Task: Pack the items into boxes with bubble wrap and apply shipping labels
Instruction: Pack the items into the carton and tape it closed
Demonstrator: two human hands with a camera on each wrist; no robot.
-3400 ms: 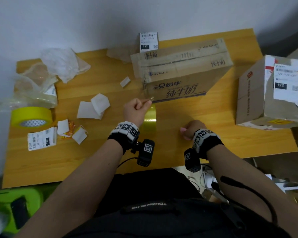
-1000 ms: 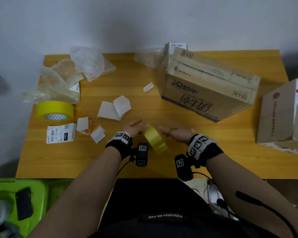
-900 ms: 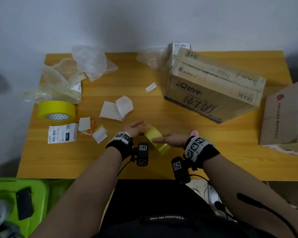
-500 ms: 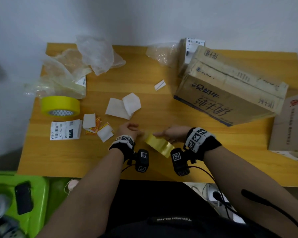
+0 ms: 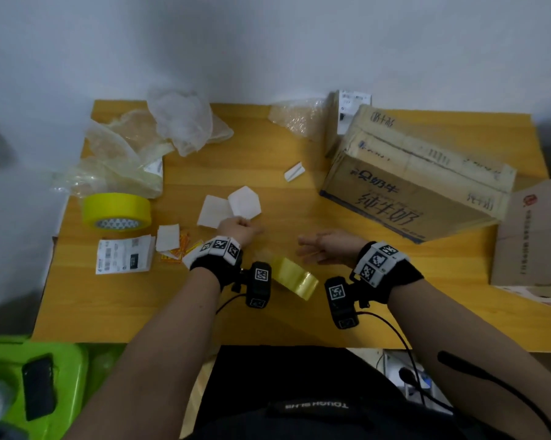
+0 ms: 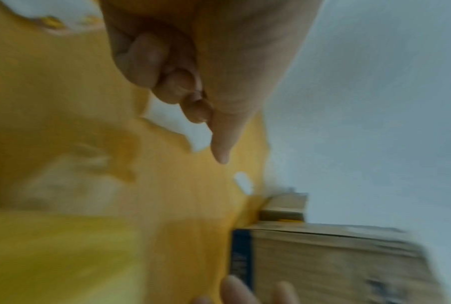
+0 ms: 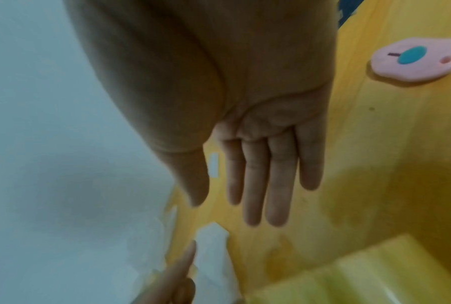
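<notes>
Seemingly, sealing is under way: the taped brown cardboard box (image 5: pixel 417 182) printed with Chinese characters is seen on the wooden worktop (image 5: pixel 283 319), unlabelled, white barcode shipping labels (image 5: pixel 125 258) unapplied, clear yellowish tape roll (image 5: pixel 295 277) released between the curled, empty left hand (image 5: pixel 239 230) and flat-fingered, empty right hand (image 5: pixel 328 249).

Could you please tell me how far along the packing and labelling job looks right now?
Done: the milk carton is closed; the box at the right edge looks closed. In hand: nothing. The clear tape roll lies between the left hand, forefinger out, and the open right hand. Left: a shipping label lies loose; bubble wrap is unused.
</notes>
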